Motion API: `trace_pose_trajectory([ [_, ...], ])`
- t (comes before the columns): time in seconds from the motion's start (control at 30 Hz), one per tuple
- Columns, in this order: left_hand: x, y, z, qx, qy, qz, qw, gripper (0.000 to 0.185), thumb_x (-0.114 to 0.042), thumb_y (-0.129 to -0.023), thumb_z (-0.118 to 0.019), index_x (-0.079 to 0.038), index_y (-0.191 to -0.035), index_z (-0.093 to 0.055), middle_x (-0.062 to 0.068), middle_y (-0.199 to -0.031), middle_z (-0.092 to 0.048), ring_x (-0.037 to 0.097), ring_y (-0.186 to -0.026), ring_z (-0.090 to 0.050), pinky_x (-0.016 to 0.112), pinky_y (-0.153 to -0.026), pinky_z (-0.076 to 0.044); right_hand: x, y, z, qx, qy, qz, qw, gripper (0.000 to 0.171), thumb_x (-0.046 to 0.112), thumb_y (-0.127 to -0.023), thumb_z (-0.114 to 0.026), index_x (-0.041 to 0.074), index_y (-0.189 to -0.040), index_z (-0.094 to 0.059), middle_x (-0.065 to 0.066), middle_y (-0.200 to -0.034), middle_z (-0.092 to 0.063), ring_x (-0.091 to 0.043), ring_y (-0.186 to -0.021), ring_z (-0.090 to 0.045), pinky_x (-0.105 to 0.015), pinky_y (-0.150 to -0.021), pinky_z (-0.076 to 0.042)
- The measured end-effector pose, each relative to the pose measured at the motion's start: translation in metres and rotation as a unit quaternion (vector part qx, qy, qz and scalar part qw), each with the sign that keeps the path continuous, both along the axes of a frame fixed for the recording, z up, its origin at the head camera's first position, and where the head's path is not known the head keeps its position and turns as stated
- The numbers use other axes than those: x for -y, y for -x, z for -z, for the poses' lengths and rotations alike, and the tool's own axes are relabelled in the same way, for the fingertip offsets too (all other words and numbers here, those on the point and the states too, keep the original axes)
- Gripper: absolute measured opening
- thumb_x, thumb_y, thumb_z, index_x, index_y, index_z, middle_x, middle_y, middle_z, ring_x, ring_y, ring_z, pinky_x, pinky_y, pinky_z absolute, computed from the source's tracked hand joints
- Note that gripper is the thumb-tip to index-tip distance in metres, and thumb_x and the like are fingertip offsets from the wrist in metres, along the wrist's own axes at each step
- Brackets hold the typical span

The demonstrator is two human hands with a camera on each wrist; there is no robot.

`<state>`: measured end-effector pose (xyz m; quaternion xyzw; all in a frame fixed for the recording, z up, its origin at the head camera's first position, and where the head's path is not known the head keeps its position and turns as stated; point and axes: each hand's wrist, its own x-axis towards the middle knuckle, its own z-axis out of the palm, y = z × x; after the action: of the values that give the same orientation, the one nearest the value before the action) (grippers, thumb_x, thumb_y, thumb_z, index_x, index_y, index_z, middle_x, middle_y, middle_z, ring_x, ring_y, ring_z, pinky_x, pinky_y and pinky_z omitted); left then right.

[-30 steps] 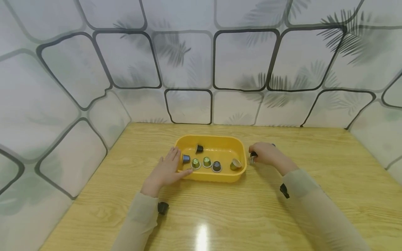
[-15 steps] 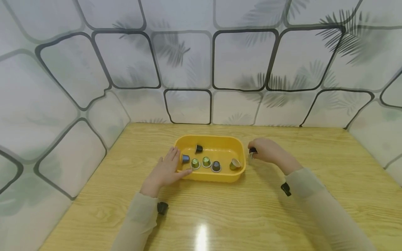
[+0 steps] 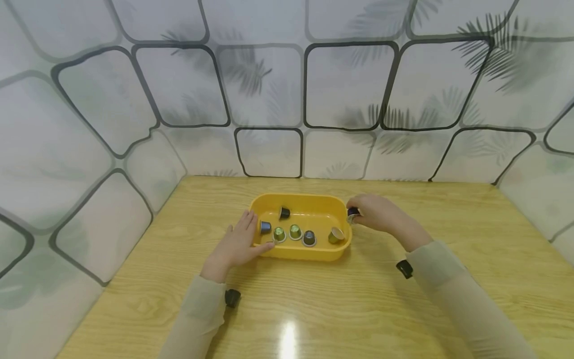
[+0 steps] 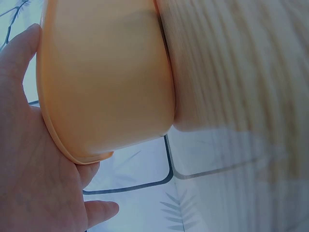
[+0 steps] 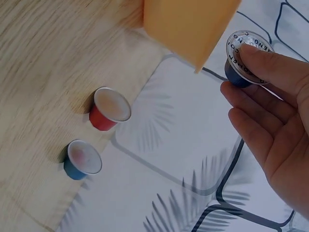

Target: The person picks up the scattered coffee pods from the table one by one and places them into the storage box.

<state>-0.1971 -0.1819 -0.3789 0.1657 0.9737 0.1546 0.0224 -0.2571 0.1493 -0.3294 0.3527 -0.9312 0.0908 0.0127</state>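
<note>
My right hand (image 3: pixel 377 213) pinches a dark blue coffee capsule (image 3: pixel 353 212) by the right rim of a yellow tray (image 3: pixel 301 253). The right wrist view shows the thumb on the printed lid of this capsule (image 5: pixel 236 75), the fingers under its body. My left hand (image 3: pixel 235 244) lies with extended fingers over the tray's left end, the thumb along the front rim. Inside the tray are a black capsule (image 3: pixel 284 213), a blue one (image 3: pixel 265 227), two green ones (image 3: pixel 279 234) (image 3: pixel 295 231), a dark grey one (image 3: pixel 309 238) and a tipped olive one (image 3: pixel 335 235).
Two more capsules, one red (image 5: pixel 104 116) and one teal (image 5: pixel 79 162), lie on the wooden table (image 3: pixel 287 299) in the right wrist view; my right hand hides them from the head view. A patterned wall (image 3: pixel 341 149) stands behind the table.
My right hand has raised the dark blue capsule from the table beside the tray and brought it slightly left, to the tray's right rim. The left hand and tray have stayed put.
</note>
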Motion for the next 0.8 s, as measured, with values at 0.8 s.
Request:
trace_pose_trajectory([
  [0.8, 0.0, 0.0, -0.001, 0.001, 0.015, 0.0, 0.9999, 0.09, -0.061, -0.083, -0.042, 0.004, -0.139, -0.015, 0.016, -0.145, -0.008, 0.026, -0.133, 0.0, 0.055, -0.1, -0.011, 0.044, 0.004, 0.008, 0.006, 0.024, -0.03, 0.999, 0.026, 0.019, -0.079, -0.067, 0.002, -0.099, -0.063, -0.003, -0.089, -0.058, -0.016, -0.078, -0.054, -0.032, -0.069, -0.046],
])
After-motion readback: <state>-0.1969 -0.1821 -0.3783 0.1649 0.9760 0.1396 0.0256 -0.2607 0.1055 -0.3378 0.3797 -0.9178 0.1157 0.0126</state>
